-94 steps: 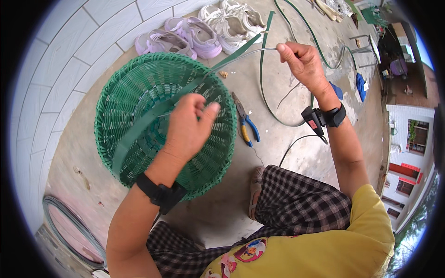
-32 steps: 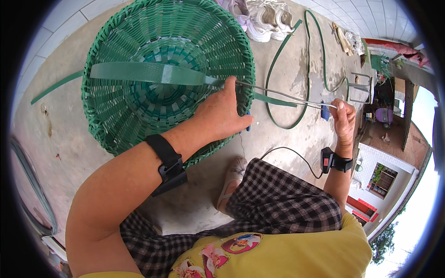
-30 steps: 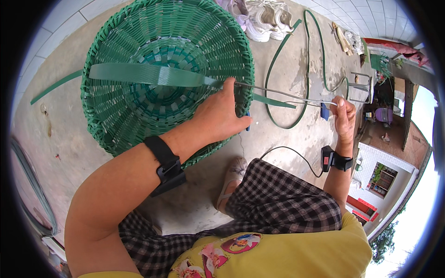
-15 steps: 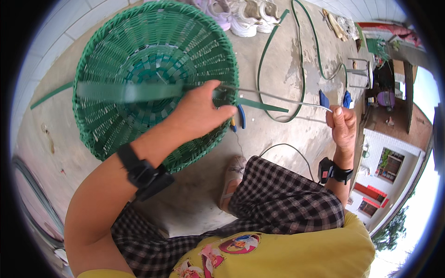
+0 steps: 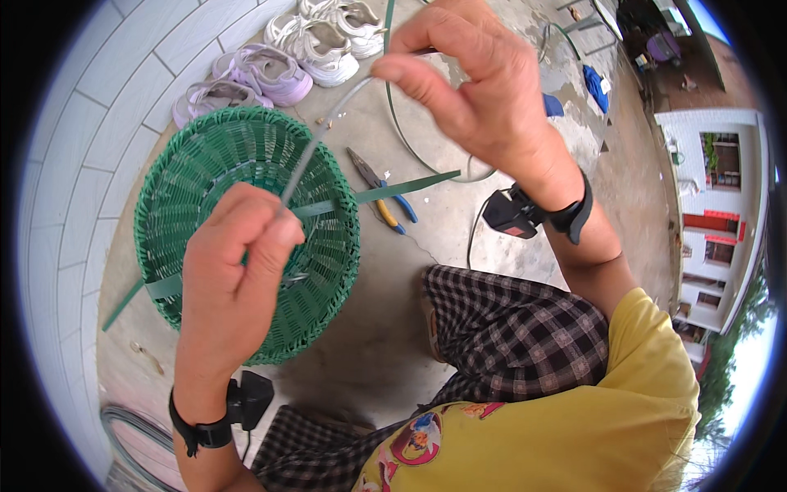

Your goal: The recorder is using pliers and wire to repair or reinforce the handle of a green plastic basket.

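A length of grey wire (image 5: 318, 135) stretches between my two hands above a round woven green basket (image 5: 351, 254). My left hand (image 5: 234, 275) is closed around the lower end of the wire, over the basket's opening and hiding part of its inside. Raised higher at the upper middle, my right hand (image 5: 484, 94) pinches the wire between thumb and index finger. A flat green strip (image 5: 410, 188) lies across the basket, poking past its rim on both sides. Pliers (image 5: 379, 193) with blue and yellow handles rest on the floor, partly crossed by the strip.
Several pale shoes (image 5: 316, 49) stand along the tiled wall (image 5: 106, 74) beyond the basket. Thin green strips loop over the concrete floor behind my right hand. Coiled grey tubing (image 5: 135, 430) lies at lower left, and a blue cloth (image 5: 597, 88) is at upper right.
My right hand has risen and moved left with the wire. My left hand has come down over the basket and now grips the wire lower. The view has shifted, showing more shoes.
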`<state>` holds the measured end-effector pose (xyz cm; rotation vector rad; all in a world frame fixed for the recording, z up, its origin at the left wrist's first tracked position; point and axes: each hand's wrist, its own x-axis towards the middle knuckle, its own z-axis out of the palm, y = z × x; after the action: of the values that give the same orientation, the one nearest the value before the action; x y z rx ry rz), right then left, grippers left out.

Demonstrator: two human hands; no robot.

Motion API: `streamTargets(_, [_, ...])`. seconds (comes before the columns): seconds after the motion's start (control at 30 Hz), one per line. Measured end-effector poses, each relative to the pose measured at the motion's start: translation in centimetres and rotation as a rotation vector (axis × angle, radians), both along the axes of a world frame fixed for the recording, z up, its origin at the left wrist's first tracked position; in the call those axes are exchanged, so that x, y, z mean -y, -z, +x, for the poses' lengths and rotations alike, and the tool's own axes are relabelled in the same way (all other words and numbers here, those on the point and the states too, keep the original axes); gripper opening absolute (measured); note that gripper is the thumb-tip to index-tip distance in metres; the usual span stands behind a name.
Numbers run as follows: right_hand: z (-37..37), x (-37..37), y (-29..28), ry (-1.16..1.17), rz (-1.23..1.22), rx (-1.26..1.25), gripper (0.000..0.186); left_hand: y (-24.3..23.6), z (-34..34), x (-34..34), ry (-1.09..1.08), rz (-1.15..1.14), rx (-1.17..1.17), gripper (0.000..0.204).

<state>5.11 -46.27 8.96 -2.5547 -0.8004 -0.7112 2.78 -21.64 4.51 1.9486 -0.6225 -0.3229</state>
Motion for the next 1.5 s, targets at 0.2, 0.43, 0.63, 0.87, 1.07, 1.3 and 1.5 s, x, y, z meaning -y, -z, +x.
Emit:
streamTargets(0.2, [-6.0, -2.0, 4.5, -0.284, 0.256, -0.442, 0.019, 2.5, 0.9, -1.3, -0.461, -0.656, -0.507, 0.028])
streamTargets(0.43, [-7.7, 2.0, 22.1, 0.376, -0.416, -1.061, 0.065, -0.6, 2.4, -0.7, -0.453, -1.009, -0.585, 0.027])
streamTargets(0.63, [-5.4, 1.1, 24.2, 0.471, -0.436, -1.202, 0.058, -0.3, 2.8, -3.5, -0.457, -1.088, -0.529, 0.028])
streamTargets(0.87, [-11.2, 4.6, 22.6, 0.357, 1.489, -2.011, 0.034, -1.9, 3.4, -6.7, -0.389, -1.111, -0.371, 0.032])
streamTargets(1.07, [-8.5, 9.0, 16.3, 0.24, 2.015, -1.482, 0.039, -3.5, 4.2, -8.5, -0.345, -1.172, -0.232, 0.031])
streamTargets(1.3, [-4.4, 6.7, 4.5, -0.129, 1.544, -0.972, 0.039, -3.8, 3.6, -9.0, -0.342, -1.153, -0.212, 0.033])
streamTargets(1.5, [-5.0, -3.6, 7.6, -0.168, 1.205, -1.811, 0.035, -4.0, 3.7, -6.7, -0.33, -1.062, -0.213, 0.035])
